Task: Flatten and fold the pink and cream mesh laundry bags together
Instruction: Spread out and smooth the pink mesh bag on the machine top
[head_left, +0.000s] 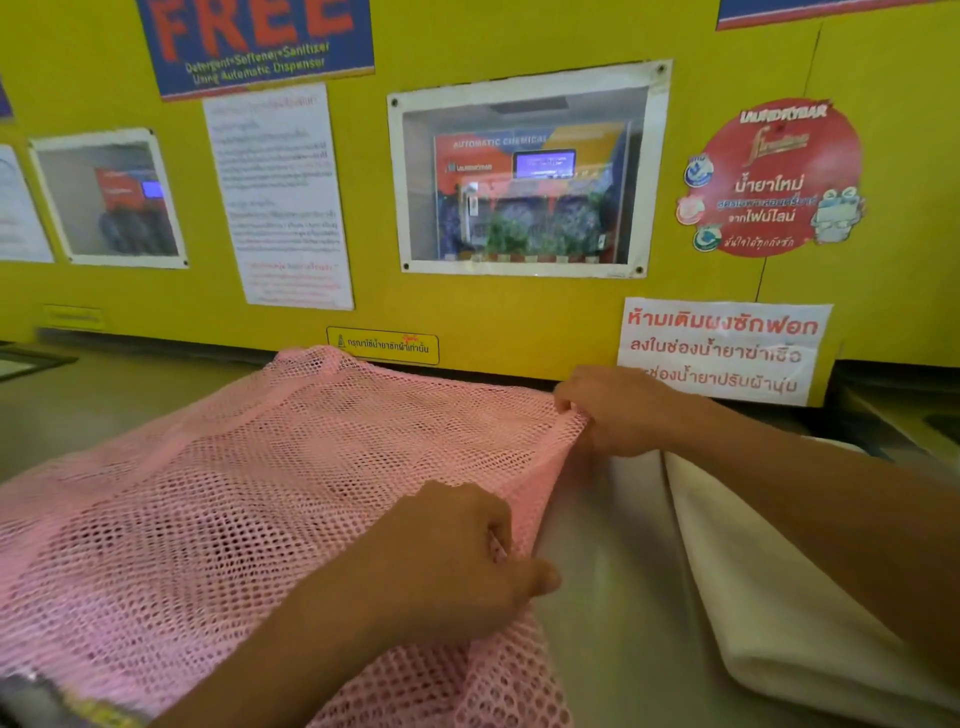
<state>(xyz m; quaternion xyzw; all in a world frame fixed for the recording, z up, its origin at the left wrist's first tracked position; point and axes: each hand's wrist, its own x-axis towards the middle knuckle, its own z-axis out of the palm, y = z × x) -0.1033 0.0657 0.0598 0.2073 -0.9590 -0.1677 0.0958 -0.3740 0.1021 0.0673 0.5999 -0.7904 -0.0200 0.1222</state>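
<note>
The pink mesh laundry bag (223, 499) lies spread over the grey counter (613, 597), reaching from the left edge to the middle. My right hand (618, 410) pinches the bag's far right corner near the wall. My left hand (457, 556) grips the bag's right edge closer to me, fingers curled round the mesh. The cream bag (769, 597) lies to the right on the counter as smooth folded cloth, partly under my right forearm.
A yellow wall panel (519, 312) with posters, a framed window and a white Thai notice (722, 351) rises right behind the counter. A dark recess (935, 421) sits at the far right of the counter.
</note>
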